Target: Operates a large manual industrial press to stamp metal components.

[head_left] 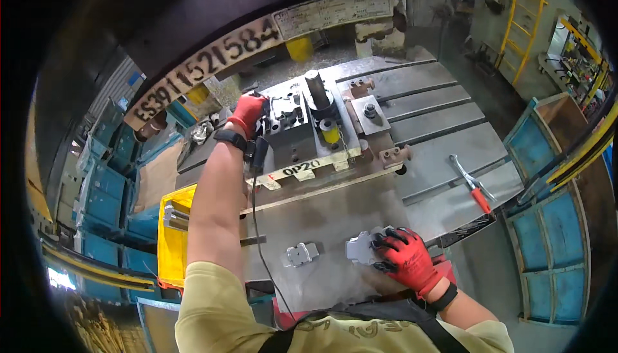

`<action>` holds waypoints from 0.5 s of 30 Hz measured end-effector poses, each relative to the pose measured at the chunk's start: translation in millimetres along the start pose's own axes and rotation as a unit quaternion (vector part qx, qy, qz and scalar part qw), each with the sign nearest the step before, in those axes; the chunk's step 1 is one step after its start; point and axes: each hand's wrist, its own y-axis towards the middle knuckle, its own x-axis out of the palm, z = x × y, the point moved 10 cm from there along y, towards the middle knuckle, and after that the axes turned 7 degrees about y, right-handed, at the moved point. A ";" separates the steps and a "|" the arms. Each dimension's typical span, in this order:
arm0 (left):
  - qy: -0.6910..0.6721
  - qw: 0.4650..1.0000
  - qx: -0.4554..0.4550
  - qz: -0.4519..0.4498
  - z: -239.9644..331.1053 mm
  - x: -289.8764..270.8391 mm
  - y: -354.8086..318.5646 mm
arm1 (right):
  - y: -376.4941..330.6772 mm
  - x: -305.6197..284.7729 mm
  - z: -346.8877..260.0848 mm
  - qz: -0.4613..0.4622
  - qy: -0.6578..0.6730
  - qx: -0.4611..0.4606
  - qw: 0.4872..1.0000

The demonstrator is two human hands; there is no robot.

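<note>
My left hand, in a red glove, is at the left edge of the die block. Its fingers look curled, and whatever they hold is hidden. A black device with a cable hangs by that wrist. My right hand, in a red glove with black fingers, grips the right side of a flat grey metal plate low on the bench. To its left, a smaller stamped metal part lies alone. A thick steel post and a yellow cylinder stand on the die.
Pliers with a red handle lie on the slotted press bed at right. A yellow bin sits left of my forearm. Bolted clamps flank the die. Blue crates stand at right, and a press beam crosses behind.
</note>
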 end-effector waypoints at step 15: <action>-0.288 0.930 -0.129 0.190 -5.4 -42.5 -25.3 | 5.5 1.8 -10.7 -0.035 -0.055 -0.034 0.997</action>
